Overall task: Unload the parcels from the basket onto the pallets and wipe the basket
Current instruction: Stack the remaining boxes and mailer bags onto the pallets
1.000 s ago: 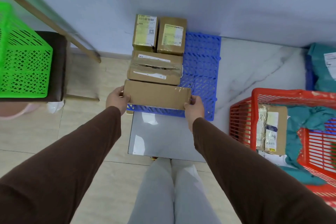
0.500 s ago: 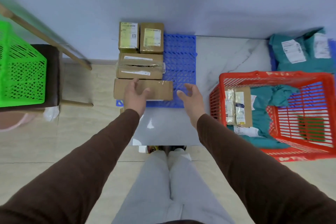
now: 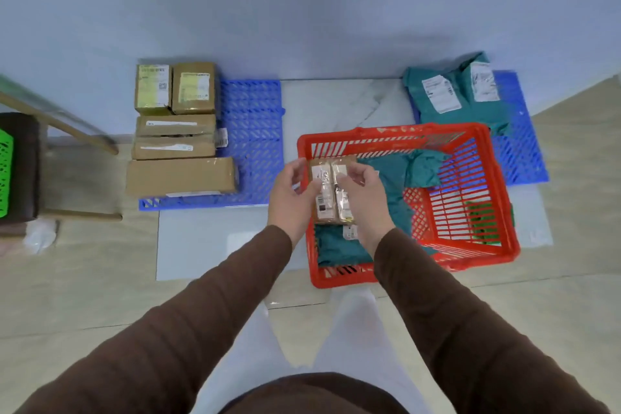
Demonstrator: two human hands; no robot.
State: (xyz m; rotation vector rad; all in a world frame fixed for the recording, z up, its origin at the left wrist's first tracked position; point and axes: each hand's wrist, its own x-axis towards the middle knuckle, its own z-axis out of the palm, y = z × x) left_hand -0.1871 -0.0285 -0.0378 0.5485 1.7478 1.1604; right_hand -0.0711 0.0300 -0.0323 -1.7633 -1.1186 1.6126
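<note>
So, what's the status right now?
Both hands, left and right, closing on small box in red basket. Teal bags remain inside. Nothing blocking.

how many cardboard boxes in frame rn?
6. Five on the left blue pallet: two at the wall, two flat ones in the middle, one long box in front. One between both hands over the red basket. Teal bags may hide more.
</note>
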